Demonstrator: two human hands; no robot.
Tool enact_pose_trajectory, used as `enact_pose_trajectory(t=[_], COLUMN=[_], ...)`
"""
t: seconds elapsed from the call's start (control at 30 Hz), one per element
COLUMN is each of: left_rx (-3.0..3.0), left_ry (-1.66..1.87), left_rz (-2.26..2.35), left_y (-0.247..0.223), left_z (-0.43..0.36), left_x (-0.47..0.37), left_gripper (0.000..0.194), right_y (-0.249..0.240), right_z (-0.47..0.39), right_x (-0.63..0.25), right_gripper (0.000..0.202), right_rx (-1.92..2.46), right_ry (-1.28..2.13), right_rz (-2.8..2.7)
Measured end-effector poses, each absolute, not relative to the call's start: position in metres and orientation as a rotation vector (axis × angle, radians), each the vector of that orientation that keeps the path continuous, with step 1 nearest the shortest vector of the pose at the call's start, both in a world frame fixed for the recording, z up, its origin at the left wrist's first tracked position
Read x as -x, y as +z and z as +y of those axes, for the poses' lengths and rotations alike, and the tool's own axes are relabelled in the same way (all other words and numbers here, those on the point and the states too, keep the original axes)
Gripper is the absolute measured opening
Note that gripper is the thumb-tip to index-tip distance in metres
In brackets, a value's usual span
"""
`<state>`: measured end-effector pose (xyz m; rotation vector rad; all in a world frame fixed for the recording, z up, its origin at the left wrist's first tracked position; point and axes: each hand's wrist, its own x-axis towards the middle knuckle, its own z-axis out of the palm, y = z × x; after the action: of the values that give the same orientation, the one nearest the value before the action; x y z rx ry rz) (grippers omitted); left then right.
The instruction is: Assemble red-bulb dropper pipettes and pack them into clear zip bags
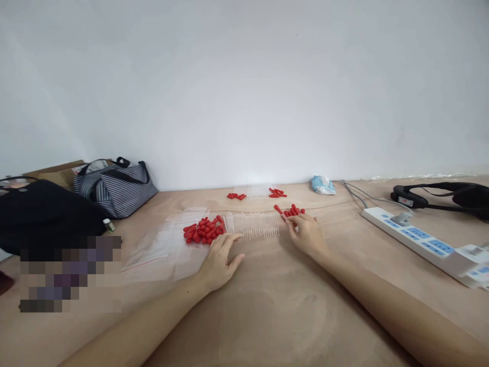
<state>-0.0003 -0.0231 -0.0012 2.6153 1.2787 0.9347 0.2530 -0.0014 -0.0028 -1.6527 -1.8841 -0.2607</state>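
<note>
A pile of small red bulb-shaped pieces (203,230) lies at centre left, partly on clear plastic bags (153,244). My left hand (221,261) rests on the table just below that pile, thumb apart from the fingers, holding nothing. To the right of the pile is a row of thin white sticks (252,225). At its right end my right hand (305,232) has its fingertips pinched on a red piece (278,209), beside a smaller red group (296,209).
Near the wall lie more sticks (257,191) between two small red groups. A blue-white crumpled packet (323,185), a white power strip (416,238) and a black headset (439,198) are at right. A striped bag (118,188) and black bag (46,219) stand left.
</note>
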Motion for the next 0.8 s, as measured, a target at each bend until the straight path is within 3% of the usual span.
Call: enact_pose_trajectory(t=[0.3, 0.8], left_rx=[-2.636, -2.648], left_ry=[0.819, 0.822], left_rz=[1.207, 1.3], left_y=[-0.001, 0.007], left_z=[-0.023, -0.021], left_x=[-0.002, 0.0], left_gripper=[0.011, 0.01], right_y=[-0.004, -0.001], right_z=[0.019, 0.021], right_x=[-0.261, -0.254], right_gripper=[0.022, 0.023], right_rx=[2.093, 1.986], right_ry=[-0.207, -0.188], right_rz=[-1.801, -1.911])
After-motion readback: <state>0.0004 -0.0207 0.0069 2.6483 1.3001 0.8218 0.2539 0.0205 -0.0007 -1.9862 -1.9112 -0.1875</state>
